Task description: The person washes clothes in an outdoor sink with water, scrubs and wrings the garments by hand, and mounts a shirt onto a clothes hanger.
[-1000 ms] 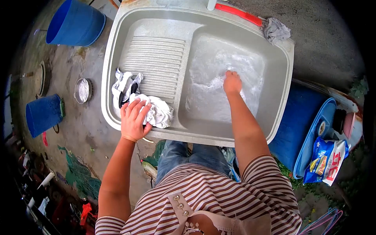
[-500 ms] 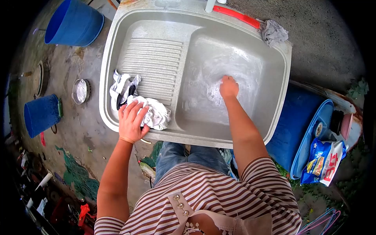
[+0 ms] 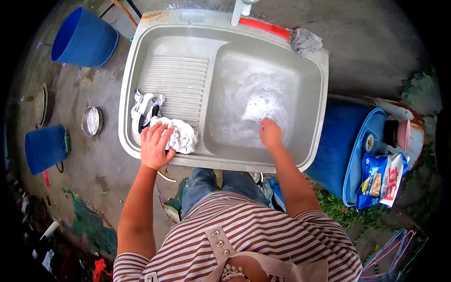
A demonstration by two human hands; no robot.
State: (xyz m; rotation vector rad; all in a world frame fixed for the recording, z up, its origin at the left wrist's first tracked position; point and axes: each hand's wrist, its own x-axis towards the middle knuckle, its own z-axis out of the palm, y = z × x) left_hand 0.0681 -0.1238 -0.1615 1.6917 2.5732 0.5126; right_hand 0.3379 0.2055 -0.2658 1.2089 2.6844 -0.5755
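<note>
White cloth [image 3: 182, 137] lies bunched at the lower left of the grey sink [image 3: 225, 163], below the ribbed washboard [image 3: 174, 87]. My left hand [image 3: 156, 144] rests on this cloth and the sink's near rim, fingers spread. Beside it is a crumpled white-and-dark cloth [image 3: 143, 109]. Over the right basin my right hand [image 3: 270, 133] is at the near edge of a patch of white foam [image 3: 261, 107] in shallow cloudy water. Its fingers are blurred and partly hidden, so I cannot make out whether they are curled or apart.
A red-handled brush [image 3: 264, 27] and a grey rag [image 3: 306, 41] lie on the sink's far rim, near a white tap [image 3: 242, 8]. Blue-and-white detergent bag [image 3: 381, 180] sits on a blue barrel [image 3: 331, 141] at right. Blue buckets [image 3: 87, 40] and a metal pan [image 3: 91, 121] stand left.
My right hand has moved toward my body through the water, and foam has gathered beyond it. My left hand stays on the white cloth. The view has shifted slightly.
</note>
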